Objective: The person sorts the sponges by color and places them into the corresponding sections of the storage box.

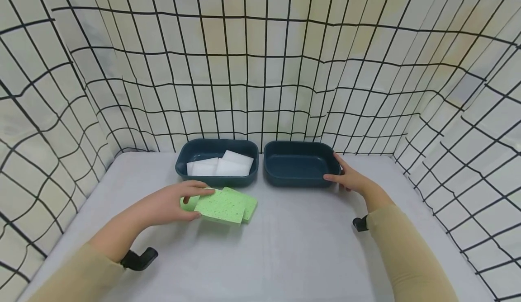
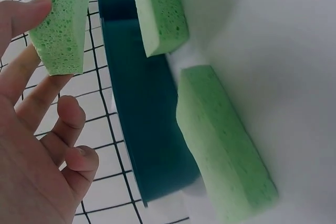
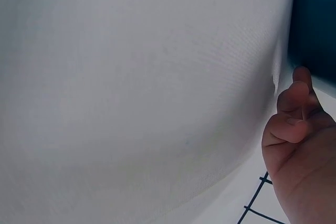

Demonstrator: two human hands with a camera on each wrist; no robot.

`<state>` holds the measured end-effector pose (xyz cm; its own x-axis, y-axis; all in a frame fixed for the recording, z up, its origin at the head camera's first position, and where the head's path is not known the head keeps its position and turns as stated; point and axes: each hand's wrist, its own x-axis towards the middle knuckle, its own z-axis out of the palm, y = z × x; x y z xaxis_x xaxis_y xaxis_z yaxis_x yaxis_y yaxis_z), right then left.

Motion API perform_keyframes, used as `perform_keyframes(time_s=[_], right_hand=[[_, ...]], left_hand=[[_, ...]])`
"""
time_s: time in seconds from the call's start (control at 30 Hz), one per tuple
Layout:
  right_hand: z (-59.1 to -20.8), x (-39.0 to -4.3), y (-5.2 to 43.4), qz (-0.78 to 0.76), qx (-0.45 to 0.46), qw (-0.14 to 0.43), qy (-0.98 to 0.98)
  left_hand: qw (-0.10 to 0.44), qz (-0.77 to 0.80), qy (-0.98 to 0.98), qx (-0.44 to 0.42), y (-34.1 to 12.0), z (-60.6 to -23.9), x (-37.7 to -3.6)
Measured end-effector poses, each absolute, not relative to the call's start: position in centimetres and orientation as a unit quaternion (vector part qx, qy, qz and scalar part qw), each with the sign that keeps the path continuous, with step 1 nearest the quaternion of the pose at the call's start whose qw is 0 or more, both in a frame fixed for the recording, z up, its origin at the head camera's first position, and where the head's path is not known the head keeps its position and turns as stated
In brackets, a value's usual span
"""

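Left hand: the left hand (image 1: 172, 205) is laid at the left edge of the green sponges (image 1: 225, 205). In the left wrist view one green sponge (image 2: 60, 22) is seen pinched between thumb and fingertips (image 2: 37, 11), with the remaining fingers loosely curled beneath it.
Sponge location: three green sponges are counted in the left wrist view. They are grouped, partly overlapped, on the white table (image 1: 285, 247), just in front of the left tray.
Sponge handling: the sponges are judged light, soft and compressible, with an open-pored surface that is unlikely to slip. A sponge is best taken by its two long edges, with light pressure only, so that it is not squashed or bent.
Left tray: the dark blue left tray (image 1: 181, 166) is set near the rear of the table and is loaded with white sponges (image 1: 220, 165), which are stacked loosely inside it.
Right tray: a second dark blue right tray (image 1: 299, 177) is placed just beside the first; nothing is seen inside it.
Right hand: the right hand (image 1: 352, 180) is applied to the right end of the right tray, with the thumb at the near rim and the fingers wrapped round the corner. In the right wrist view the fingers (image 3: 294, 111) are shown curled.
Surroundings: the table is enclosed by a white cloth with a black grid (image 1: 260, 67).
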<state>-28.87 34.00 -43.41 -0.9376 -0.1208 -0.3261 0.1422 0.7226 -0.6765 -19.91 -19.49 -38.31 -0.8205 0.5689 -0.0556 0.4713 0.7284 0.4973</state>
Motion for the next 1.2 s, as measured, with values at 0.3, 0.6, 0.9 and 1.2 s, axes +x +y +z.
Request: perform_keyframes(time_s=[0.3,0.6,0.9,1.2], right_hand=[[-43.7,-28.8,34.5,-0.375,0.005,0.176,0.910],[-43.8,-29.0,34.9,-0.381,0.007,0.176,0.908],[-43.3,-29.0,34.7,-0.371,0.015,0.189,0.909],[-43.3,-29.4,34.3,-0.367,0.016,0.195,0.910]], left_hand=[[0.085,0.255,0.916,0.297,-15.5,-37.8,-23.0],[0.080,0.272,0.911,0.298,-11.0,-37.0,-26.9],[0.093,0.288,0.907,0.294,-7.1,-37.6,-30.3],[0.087,0.264,0.917,0.287,-4.9,-37.8,-32.5]])
